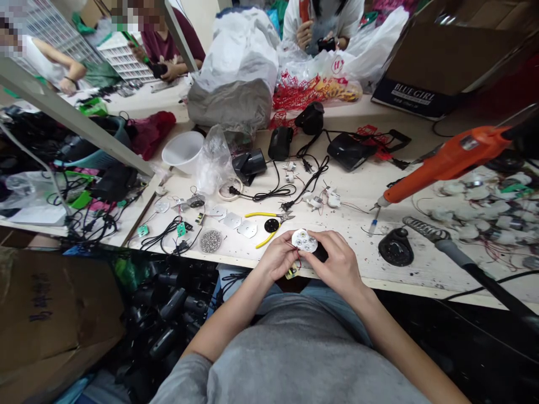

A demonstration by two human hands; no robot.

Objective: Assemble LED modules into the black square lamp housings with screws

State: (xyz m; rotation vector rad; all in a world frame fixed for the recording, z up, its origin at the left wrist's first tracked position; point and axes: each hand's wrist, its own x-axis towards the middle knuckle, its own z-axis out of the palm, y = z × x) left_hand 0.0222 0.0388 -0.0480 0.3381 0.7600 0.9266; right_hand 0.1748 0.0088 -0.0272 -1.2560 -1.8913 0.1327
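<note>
My left hand (278, 259) and my right hand (340, 262) hold between them a white LED lamp plate (304, 241) with several round lenses. Fingers of both hands are closed on its edges. A black part (321, 252) shows behind the plate, under my right hand; its full shape is hidden. Below the plate, by thin wires, hangs a small circuit board (292, 272) near my left fingers. Yellow-handled cutting pliers (264, 238) lie just beyond my left hand, around a black disc (272, 225). Flat silvery plates (247, 228) lie left of them.
A dish of screws (210, 241) sits near the front edge. An orange electric screwdriver (446, 163) hangs at right, above a black base-like part (396, 247) and a soldering iron (475, 272). Black housings (280, 143) with cords stand behind. Co-workers (322, 28) sit across the table.
</note>
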